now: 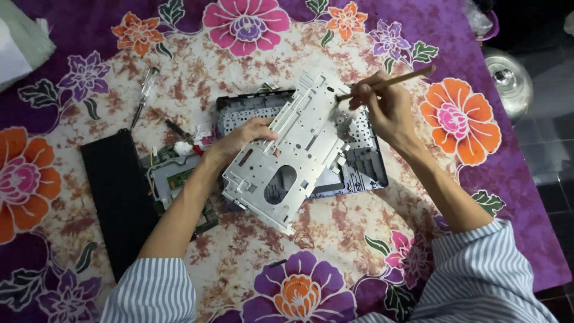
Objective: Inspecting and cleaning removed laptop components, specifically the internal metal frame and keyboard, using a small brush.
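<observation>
Head view, looking down on a floral cloth (287,251) in purple, orange and cream that covers the surface beneath the work. At centre, a perforated silver metal plate (293,149) with an oval cut-out is held tilted, its long axis running from 1 o'clock to 7 o'clock, above a dark laptop keyboard frame (365,161) that lies flat on the cloth. The left hand (242,140) grips the plate's edge at 9 o'clock, fingers curled over the rim and thumb on the face. The right hand (385,107), at 2 o'clock from the plate, pinches a thin brown-handled brush (388,81) between thumb and fingers; the brush tip meets the plate's upper edge.

At 9 o'clock from the plate lie a green circuit board (176,179) with a grey panel, a flat black slab (116,197), a small white wad (182,148), a slim dark tool (178,128) and a clear-handled screwdriver (144,93). A glass lid (508,81) sits off the cloth at 3 o'clock.

Risk, as a judgement: the plate is supported on one side only, so brush pressure at the far edge could lever it out of the left hand's grip and drop it onto the keyboard frame. Dust brushed loose is likely to fall into the frame below, and the plate's stamped edges could nick the gripping fingers.
</observation>
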